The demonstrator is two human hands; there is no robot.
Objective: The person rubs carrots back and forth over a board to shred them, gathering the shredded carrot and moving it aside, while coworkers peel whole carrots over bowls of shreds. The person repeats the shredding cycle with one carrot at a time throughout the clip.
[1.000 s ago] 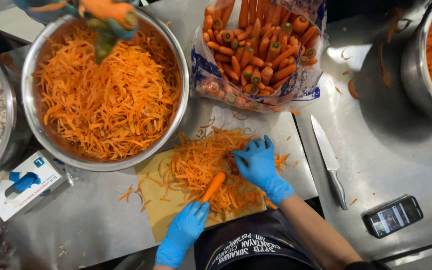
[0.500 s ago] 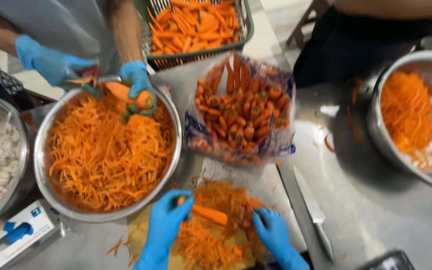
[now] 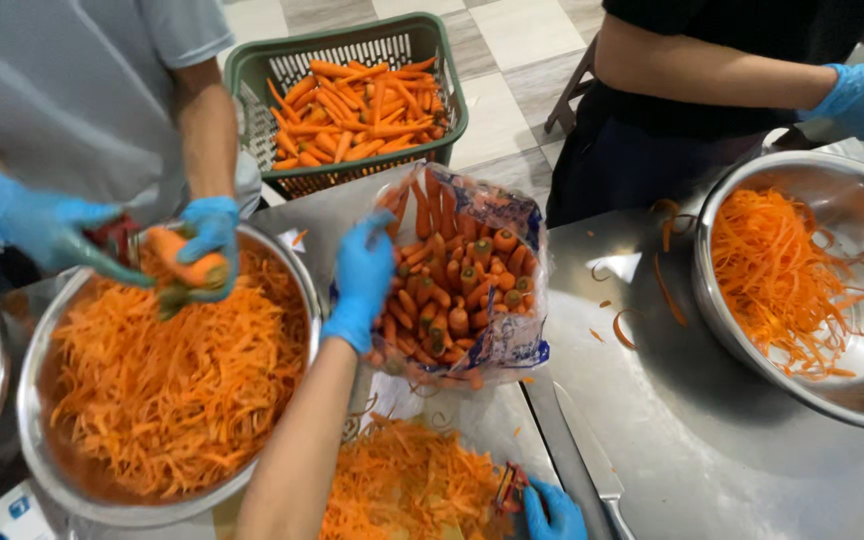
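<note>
1. Your blue-gloved left hand point(image 3: 364, 272) reaches into the clear plastic bag of whole orange carrots point(image 3: 457, 285), fingers curled; grip unclear.
2. Your right hand point(image 3: 552, 510), below the bag, pinches a red-handled peeler point(image 3: 508, 488) beside the pile of shredded carrot point(image 3: 407, 485).

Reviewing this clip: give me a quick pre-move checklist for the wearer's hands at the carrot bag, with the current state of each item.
1. Left hand gloved and at the bag of carrots: ok.
2. Carrot actually gripped in the bag: cannot tell.
3. Right hand keeps the peeler: ok.
4. Knife lies flat on the table, apart from both hands: ok.
5. Shredded carrot pile sits below the bag: ok.
6. Co-worker's hands over the big bowl, apart from the bag: ok.
</note>
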